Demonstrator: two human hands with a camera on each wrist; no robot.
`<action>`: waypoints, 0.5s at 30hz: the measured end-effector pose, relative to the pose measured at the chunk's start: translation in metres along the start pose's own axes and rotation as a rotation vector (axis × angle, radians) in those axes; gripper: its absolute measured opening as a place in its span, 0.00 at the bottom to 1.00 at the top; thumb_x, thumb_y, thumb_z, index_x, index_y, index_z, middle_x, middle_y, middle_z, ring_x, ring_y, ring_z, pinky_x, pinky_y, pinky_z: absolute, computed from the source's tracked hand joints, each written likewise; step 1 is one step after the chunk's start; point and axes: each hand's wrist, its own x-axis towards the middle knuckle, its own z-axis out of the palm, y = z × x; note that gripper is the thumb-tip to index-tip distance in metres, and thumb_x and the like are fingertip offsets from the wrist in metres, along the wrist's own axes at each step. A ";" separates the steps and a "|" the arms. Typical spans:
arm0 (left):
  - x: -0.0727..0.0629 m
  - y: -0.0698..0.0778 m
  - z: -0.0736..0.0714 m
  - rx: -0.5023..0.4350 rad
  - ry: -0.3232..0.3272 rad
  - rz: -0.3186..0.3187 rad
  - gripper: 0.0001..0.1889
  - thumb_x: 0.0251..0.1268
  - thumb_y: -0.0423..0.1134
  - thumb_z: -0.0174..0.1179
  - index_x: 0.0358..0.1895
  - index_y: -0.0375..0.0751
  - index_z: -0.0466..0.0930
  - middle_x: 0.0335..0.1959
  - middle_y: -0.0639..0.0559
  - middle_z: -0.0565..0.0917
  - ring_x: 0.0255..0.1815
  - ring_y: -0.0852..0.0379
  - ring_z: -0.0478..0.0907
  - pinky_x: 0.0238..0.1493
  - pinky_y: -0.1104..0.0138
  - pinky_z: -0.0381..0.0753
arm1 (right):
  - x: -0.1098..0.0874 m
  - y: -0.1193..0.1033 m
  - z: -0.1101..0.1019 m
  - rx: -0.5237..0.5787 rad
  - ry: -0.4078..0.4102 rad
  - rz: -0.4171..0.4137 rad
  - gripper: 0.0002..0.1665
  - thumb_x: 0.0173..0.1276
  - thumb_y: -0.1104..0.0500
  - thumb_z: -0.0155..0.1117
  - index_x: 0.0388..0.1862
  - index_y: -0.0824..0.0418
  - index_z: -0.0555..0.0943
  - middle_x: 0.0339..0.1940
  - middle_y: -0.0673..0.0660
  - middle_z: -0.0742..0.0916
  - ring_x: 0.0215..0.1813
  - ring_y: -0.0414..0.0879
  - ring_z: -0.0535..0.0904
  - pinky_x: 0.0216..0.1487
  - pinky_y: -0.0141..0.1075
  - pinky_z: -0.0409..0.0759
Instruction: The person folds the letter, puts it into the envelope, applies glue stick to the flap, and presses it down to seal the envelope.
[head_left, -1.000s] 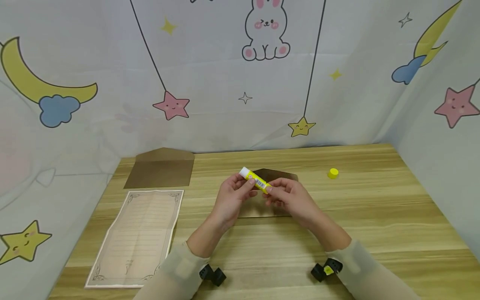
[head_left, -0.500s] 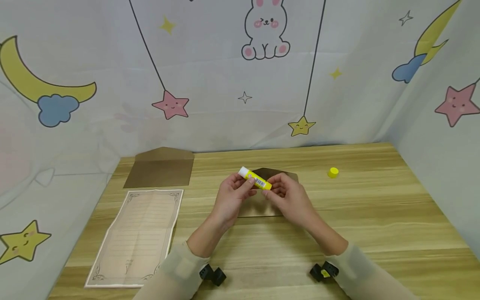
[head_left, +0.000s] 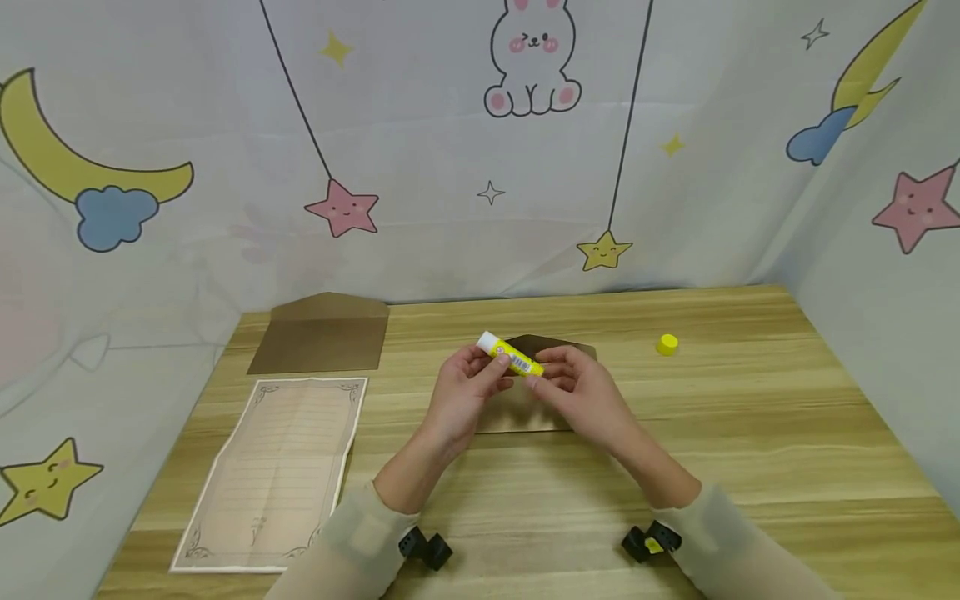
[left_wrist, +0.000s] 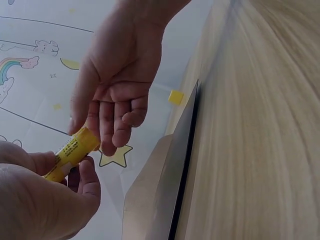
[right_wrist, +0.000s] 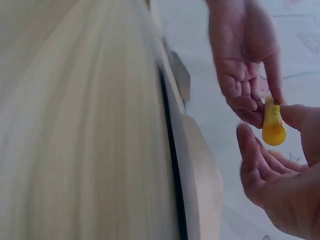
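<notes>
A yellow glue stick (head_left: 516,358) with its white end (head_left: 487,341) showing is held tilted above the table, white end up and to the left. My left hand (head_left: 462,392) grips its barrel between thumb and fingers. At the yellow base, my right hand (head_left: 587,396) has its thumb against the stick, while its loosely bent fingers (right_wrist: 250,155) stand a little apart from it in the right wrist view. Beneath both hands lies a brown envelope (head_left: 517,412), flap raised toward the back, partly hidden by them. The yellow cap (head_left: 667,344) stands on the table at the right.
A second brown envelope (head_left: 318,343) with its flap open lies at the back left of the wooden table (head_left: 750,433). In front of it is a creased, lined letter sheet (head_left: 277,471). A printed curtain (head_left: 420,150) hangs along the back and sides.
My right hand has shifted at the glue stick's base, its fingers loosening from it. The stick has tilted slightly flatter. My left hand keeps its grip in nearly the same place.
</notes>
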 end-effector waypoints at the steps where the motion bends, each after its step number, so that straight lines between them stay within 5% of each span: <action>1: 0.000 0.000 0.000 0.002 0.005 0.001 0.13 0.78 0.32 0.63 0.57 0.28 0.76 0.49 0.42 0.84 0.48 0.53 0.85 0.51 0.64 0.86 | -0.001 -0.001 0.001 -0.101 0.040 -0.062 0.25 0.74 0.57 0.74 0.63 0.66 0.77 0.48 0.60 0.89 0.44 0.47 0.87 0.45 0.37 0.86; 4: 0.000 0.002 -0.001 0.003 0.010 0.001 0.14 0.78 0.32 0.63 0.58 0.28 0.76 0.50 0.42 0.84 0.49 0.53 0.85 0.51 0.64 0.86 | -0.003 -0.003 0.004 -0.330 0.138 -0.224 0.25 0.68 0.60 0.80 0.58 0.65 0.79 0.46 0.56 0.89 0.42 0.44 0.86 0.42 0.38 0.86; 8: 0.000 0.002 0.000 0.002 0.001 -0.002 0.13 0.78 0.32 0.63 0.57 0.28 0.76 0.49 0.42 0.84 0.49 0.53 0.85 0.51 0.64 0.86 | -0.005 -0.004 0.005 -0.408 0.176 -0.324 0.19 0.66 0.62 0.81 0.51 0.62 0.82 0.40 0.52 0.89 0.38 0.41 0.84 0.39 0.36 0.86; 11: 0.000 0.001 0.000 -0.004 -0.002 -0.003 0.13 0.78 0.32 0.63 0.57 0.28 0.76 0.49 0.42 0.84 0.49 0.52 0.85 0.51 0.64 0.86 | -0.003 -0.002 0.003 -0.338 0.152 -0.289 0.15 0.68 0.61 0.79 0.50 0.61 0.83 0.39 0.52 0.89 0.38 0.42 0.85 0.38 0.36 0.86; 15: 0.000 0.001 0.000 -0.007 -0.005 0.001 0.12 0.78 0.31 0.63 0.56 0.28 0.76 0.48 0.43 0.84 0.48 0.53 0.85 0.51 0.64 0.86 | 0.000 0.001 -0.003 -0.052 0.036 -0.086 0.14 0.75 0.58 0.74 0.52 0.65 0.84 0.39 0.59 0.90 0.40 0.53 0.88 0.42 0.41 0.88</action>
